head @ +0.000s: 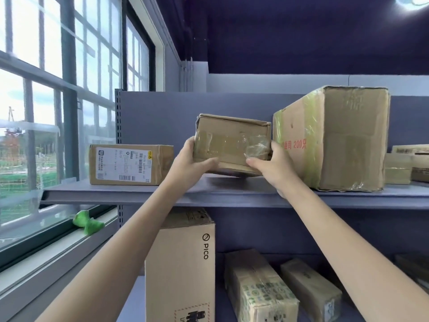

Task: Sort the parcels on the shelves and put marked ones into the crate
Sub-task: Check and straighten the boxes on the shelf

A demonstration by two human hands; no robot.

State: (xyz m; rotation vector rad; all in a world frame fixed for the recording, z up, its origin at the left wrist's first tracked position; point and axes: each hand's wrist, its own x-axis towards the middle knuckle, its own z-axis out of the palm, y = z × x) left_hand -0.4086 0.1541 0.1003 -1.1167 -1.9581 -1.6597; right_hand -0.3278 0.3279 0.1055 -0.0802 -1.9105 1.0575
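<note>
A small taped cardboard parcel is tilted up off the upper shelf, its front edge raised. My left hand grips its left side and my right hand grips its right side, thumbs on the front face. No label shows on the face turned toward me. To its left lies a parcel with a white shipping label. A large box with red print and yellowed tape stands close on the right. No crate is in view.
More small boxes sit at the far right of the upper shelf. Below stand a tall PICO box and two taped parcels. A window runs along the left, with a green object on its sill.
</note>
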